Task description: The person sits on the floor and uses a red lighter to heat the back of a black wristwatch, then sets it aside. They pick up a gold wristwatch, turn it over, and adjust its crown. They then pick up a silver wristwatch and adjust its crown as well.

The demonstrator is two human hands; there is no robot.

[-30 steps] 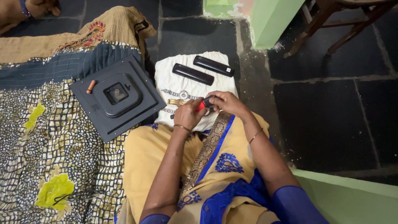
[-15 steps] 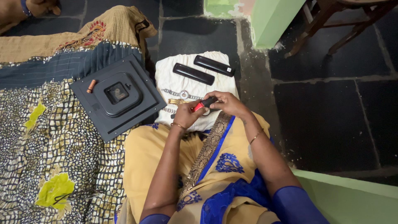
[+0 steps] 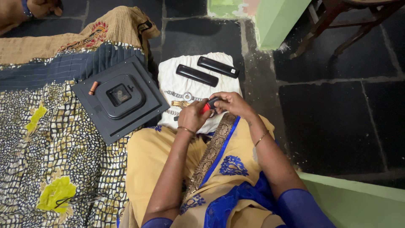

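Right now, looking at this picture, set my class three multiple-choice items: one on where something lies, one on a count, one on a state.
1. Where does the square black clock lie?
A. On the wooden chair
B. On the patterned quilt, back side up
C. On the white cloth

2. How many long black cases lie on the white cloth?
A. One
B. Two
C. Four

3. What are the hands doing?
A. Both rest flat on the floor
B. Each holds a wristwatch
C. Left hand and right hand together hold a small red and black tool

Answers: 1 B, the clock's rear mechanism faces up on the quilt. 2 B, two cases lie near the cloth's far edge. 3 C, both hands meet around the tool above the cloth.
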